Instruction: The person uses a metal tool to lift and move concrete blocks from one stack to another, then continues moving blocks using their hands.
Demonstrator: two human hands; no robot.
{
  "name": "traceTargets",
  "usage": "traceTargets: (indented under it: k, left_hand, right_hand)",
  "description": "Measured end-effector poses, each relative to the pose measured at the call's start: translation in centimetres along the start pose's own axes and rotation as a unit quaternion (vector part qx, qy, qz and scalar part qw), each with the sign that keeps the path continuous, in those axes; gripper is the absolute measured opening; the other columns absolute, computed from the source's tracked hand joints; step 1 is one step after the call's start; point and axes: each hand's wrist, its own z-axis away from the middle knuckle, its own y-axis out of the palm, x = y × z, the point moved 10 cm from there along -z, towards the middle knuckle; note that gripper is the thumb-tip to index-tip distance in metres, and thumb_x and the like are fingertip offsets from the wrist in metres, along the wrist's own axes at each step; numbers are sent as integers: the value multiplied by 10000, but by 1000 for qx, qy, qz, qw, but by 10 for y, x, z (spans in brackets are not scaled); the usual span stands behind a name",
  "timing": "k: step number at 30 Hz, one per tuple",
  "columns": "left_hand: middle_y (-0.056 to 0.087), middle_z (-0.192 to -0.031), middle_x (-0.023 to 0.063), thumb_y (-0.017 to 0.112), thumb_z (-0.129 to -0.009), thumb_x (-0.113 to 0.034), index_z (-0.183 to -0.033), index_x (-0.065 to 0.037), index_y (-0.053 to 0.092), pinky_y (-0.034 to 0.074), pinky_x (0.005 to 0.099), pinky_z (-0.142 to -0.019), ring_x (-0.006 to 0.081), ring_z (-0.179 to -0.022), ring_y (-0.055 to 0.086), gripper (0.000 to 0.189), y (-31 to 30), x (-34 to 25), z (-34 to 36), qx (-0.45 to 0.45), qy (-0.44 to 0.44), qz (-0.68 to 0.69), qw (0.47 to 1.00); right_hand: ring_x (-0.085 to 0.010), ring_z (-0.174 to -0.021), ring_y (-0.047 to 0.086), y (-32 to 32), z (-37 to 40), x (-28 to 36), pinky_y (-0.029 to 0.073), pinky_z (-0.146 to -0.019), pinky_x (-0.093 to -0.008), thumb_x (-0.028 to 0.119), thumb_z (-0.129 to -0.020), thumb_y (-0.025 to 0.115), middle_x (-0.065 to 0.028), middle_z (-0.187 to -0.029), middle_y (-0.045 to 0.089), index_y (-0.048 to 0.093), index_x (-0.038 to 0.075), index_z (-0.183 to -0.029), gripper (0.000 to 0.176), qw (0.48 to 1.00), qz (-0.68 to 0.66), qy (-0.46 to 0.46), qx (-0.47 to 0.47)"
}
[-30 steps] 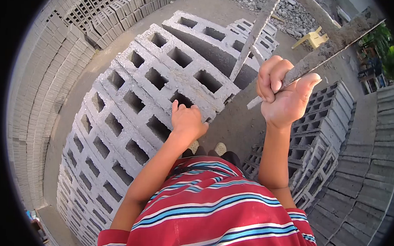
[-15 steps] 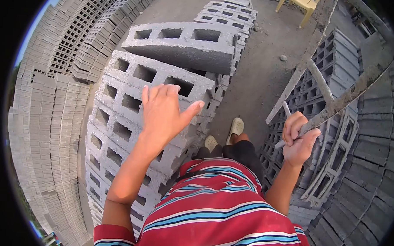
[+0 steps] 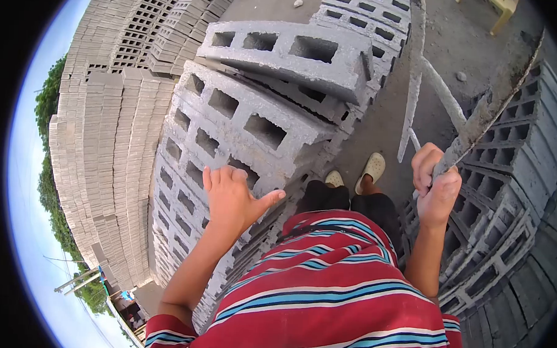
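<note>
My left hand (image 3: pixel 231 200) is open, fingers spread and thumb out to the side, over the face of a stack of grey concrete hollow blocks (image 3: pixel 182 164). Its fingertips overlap a cavity in one of the upper rows. Just beyond them sits a block (image 3: pixel 240 118) with three rectangular holes, and another hollow block (image 3: pixel 279 62) lies at a slant behind it. On the other side, my right hand (image 3: pixel 436 185) is wrapped around the bar of a cement-crusted metal frame (image 3: pixel 488 114), whose bars reach up and away past the stack.
Another hollow block stack (image 3: pixel 506 145) stands to the right, beside darker blocks (image 3: pixel 500 317). Tall block rows (image 3: pixel 94 167) fill the left. Bare ground (image 3: pixel 442 45) runs between the stacks, with a small stone (image 3: pixel 461 76) and a yellow plastic chair (image 3: pixel 504 13) farther off.
The view has turned, so the stacks sit farther right and more sky shows at left. My left hand is now over a lower part of the stack face. My right hand keeps its grip.
</note>
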Motion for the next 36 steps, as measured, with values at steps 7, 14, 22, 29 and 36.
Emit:
traceTargets:
  k: [7,14,22,29,36]
  left_hand:
    - [583,-761,177,706,-548,-576,-736,71,600,222,446,-1025,310,-905,542,682,52,-1,-7,135,-34,52,989]
    - [598,-725,175,708,-567,-517,-698,33,611,292,404,-985,316,-815,574,574,69,2,-2,72,17,68,995]
    - [575,-649,161,657,-639,-433,-711,5,613,363,384,-894,300,-691,581,447,81,-2,1,129,87,-14,988]
    - [580,-595,224,672,-584,-364,-603,55,604,428,371,-787,366,-639,587,425,92,13,-3,209,9,58,976]
    - [568,-521,120,685,-624,-334,-619,10,601,439,358,-509,206,-476,546,354,90,10,-2,265,-28,68,962]
  right_hand:
    - [-208,-480,343,29,12,-6,259,-450,-308,412,-838,526,-94,-573,351,433,-20,-617,494,997,30,-6,76]
    - [-249,-452,384,65,49,-12,317,-434,-332,370,-811,598,-97,-541,373,481,-1,-601,442,988,60,16,139]
    - [-271,-450,469,79,84,-17,370,-429,-344,376,-783,629,-97,-550,445,526,18,-599,415,982,112,37,146]
    - [-287,-465,491,100,96,-24,384,-432,-362,477,-804,554,-104,-568,489,517,17,-551,526,971,129,60,190]
    - [-301,-493,521,135,90,-39,406,-452,-375,518,-813,514,-106,-592,525,542,21,-569,554,960,100,66,254]
